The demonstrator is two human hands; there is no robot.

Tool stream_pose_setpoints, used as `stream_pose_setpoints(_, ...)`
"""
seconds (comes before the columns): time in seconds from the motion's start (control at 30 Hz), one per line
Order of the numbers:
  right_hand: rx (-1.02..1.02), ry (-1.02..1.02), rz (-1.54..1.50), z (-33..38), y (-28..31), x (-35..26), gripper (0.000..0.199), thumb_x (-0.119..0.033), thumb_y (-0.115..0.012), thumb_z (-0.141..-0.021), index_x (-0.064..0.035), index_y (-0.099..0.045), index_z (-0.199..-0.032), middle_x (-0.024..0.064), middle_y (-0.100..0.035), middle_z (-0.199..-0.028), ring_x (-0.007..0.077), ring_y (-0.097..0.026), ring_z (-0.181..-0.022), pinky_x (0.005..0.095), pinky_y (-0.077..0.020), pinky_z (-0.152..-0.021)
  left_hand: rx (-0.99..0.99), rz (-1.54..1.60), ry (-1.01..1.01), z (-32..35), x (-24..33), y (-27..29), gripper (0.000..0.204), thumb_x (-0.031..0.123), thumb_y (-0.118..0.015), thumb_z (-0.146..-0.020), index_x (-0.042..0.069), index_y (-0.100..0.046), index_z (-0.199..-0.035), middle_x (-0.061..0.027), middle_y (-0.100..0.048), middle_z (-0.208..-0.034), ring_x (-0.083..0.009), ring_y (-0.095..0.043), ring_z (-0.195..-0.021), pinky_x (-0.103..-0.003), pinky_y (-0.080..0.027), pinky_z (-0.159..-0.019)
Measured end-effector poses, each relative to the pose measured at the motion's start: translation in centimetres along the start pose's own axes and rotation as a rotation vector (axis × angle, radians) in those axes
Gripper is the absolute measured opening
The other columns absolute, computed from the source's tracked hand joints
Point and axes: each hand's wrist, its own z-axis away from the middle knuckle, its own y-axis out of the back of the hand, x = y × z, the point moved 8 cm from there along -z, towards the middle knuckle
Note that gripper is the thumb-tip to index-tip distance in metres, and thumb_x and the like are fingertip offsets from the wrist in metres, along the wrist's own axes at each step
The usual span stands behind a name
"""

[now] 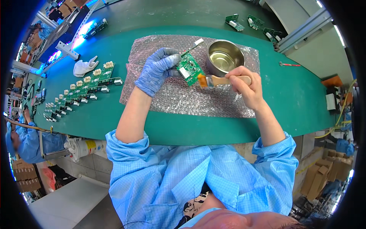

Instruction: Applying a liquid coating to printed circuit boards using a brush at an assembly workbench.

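Head view: gloved left hand (158, 70) clamps a green circuit board (190, 68) above bubble wrap (190, 99); bare right hand (246, 86) grips a brush (217, 80) against it. Hard strokes could bend components or splash from the steel bowl (225, 57).

Circuit board (190, 68): small, green, rect., white component on face, thin metal strip w/ white tag off top corner; tilted, held above bubble wrap. Brush (223, 80): flat, pale wooden handle, orange-brown bristles; lies approx. horizontal, bristles touching board's lower edge.
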Motion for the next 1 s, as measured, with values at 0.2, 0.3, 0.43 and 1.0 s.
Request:
stream_pose_setpoints(0.2, 0.117, 0.126, -0.078, -1.7, -0.1, -1.3, 0.013, -0.010, -0.052, -0.085, -0.0011, -0.060, -0.089, -0.0003, -0.053, -0.061, 0.0040, -0.046, -0.052, 0.0182, -0.0347, -0.047, 0.018, -0.062, 0.017, 0.1, 0.1, -0.3, 0.027, 0.019, -0.067, -0.077, 0.005, -0.057, -0.098, -0.0043, -0.058, -0.087, -0.0133, -0.059, -0.077, -0.026, -0.055, -0.061)
stream_pose_setpoints(0.3, 0.056, 0.207, 0.019, -3.1, -1.8, -1.7, 0.013, -0.012, -0.052, -0.086, -0.0024, -0.059, -0.091, 0.0018, -0.055, -0.063, 0.0067, -0.050, -0.056, 0.0211, -0.0389, -0.050, 0.015, -0.056, 0.022, 0.4, 0.0, -0.5, 0.026, 0.019, -0.067, -0.077, 0.005, -0.057, -0.097, -0.0046, -0.058, -0.086, -0.0135, -0.060, -0.077, -0.026, -0.055, -0.061)
stream_pose_setpoints(0.43, -0.006, 0.289, 0.110, -3.0, -3.2, -2.1, 0.013, -0.012, -0.053, -0.085, -0.0017, -0.058, -0.090, 0.0023, -0.055, -0.063, 0.0088, -0.051, -0.057, 0.0224, -0.0401, -0.054, 0.041, 0.026, -0.025, 0.3, 0.2, -0.2, 0.024, 0.020, -0.067, -0.077, 0.005, -0.057, -0.093, -0.0051, -0.058, -0.084, -0.0137, -0.060, -0.076, -0.026, -0.056, -0.060)
stream_pose_setpoints(1.0, -0.038, 0.081, 0.032, -1.2, -0.7, 0.3, 0.015, -0.016, -0.053, -0.085, -0.0026, -0.059, -0.089, -0.0009, -0.051, -0.060, 0.0047, -0.046, -0.053, 0.0204, -0.0357, -0.047, 0.046, -0.020, -0.028, 0.0, 0.1, 0.3, 0.023, 0.014, -0.065, -0.078, 0.005, -0.056, -0.096, -0.0047, -0.056, -0.089, -0.0135, -0.059, -0.079, -0.026, -0.055, -0.063)
